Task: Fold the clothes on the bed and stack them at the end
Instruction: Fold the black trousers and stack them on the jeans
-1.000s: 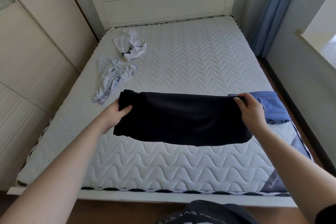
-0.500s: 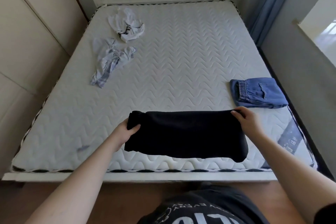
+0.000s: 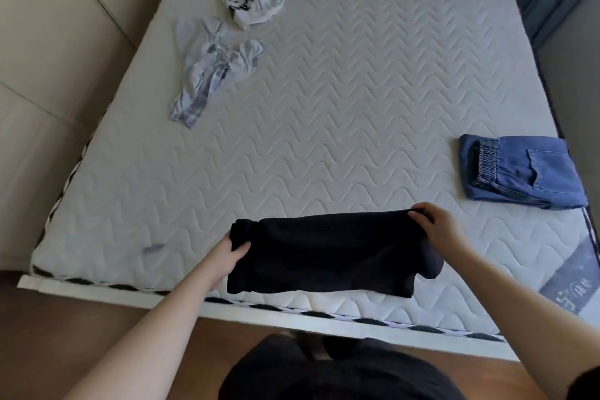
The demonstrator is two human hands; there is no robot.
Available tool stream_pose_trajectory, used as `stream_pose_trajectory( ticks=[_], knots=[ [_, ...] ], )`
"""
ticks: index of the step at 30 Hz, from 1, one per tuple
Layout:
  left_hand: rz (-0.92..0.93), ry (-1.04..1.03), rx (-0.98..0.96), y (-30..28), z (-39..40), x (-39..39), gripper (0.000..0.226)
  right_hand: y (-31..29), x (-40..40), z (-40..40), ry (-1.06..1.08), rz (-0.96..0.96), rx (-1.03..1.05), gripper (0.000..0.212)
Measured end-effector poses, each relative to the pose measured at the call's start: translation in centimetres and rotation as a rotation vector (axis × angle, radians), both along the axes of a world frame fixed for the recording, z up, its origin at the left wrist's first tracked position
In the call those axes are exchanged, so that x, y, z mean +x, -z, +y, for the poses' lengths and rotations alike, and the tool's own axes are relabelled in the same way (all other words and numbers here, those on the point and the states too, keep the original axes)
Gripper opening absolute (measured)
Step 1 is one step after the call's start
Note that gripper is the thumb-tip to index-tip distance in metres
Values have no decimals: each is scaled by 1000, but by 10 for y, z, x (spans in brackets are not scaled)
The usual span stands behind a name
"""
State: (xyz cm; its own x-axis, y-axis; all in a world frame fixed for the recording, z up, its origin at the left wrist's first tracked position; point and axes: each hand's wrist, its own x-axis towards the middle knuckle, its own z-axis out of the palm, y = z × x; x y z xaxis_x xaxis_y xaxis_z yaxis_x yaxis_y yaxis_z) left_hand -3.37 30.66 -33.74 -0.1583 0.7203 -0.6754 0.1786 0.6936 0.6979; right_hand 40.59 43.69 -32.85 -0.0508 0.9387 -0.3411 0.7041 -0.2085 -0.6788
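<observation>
One folded black knit garment (image 3: 321,253) is lying near the foot edge of the white quilted mattress (image 3: 357,101); your left hand (image 3: 232,248) and right hand (image 3: 436,224) are pinching its ends. Folded blue denim jeans (image 3: 522,172) are sitting near, rightward; two crumpled pale garments, far left.

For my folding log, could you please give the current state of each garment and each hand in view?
black garment: folded, held at both ends near the mattress foot
left hand: grips its left end
right hand: pinches its right end
blue jeans: folded, lying flat
white printed garment: crumpled, unfolded
pale blue garment: crumpled, unfolded
</observation>
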Motion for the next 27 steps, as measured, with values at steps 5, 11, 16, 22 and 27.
stream_pose_trajectory(
  ticks=[5,11,16,22,27],
  knots=[
    [-2,-50,-49,48,22,-32,37,41,-48,52,-68,-110,-2,11],
    [11,-74,-39,122,69,-86,28,116,-114,115,-71,-205,-35,20],
    [19,-94,-39,174,102,-116,29,175,-151,174,-188,-302,6,26],
    [79,-152,-48,226,128,-132,25,236,-168,226,-236,-396,29,29],
    [284,-105,-22,246,123,-130,26,271,-176,244,-264,-458,-10,22]
  ],
)
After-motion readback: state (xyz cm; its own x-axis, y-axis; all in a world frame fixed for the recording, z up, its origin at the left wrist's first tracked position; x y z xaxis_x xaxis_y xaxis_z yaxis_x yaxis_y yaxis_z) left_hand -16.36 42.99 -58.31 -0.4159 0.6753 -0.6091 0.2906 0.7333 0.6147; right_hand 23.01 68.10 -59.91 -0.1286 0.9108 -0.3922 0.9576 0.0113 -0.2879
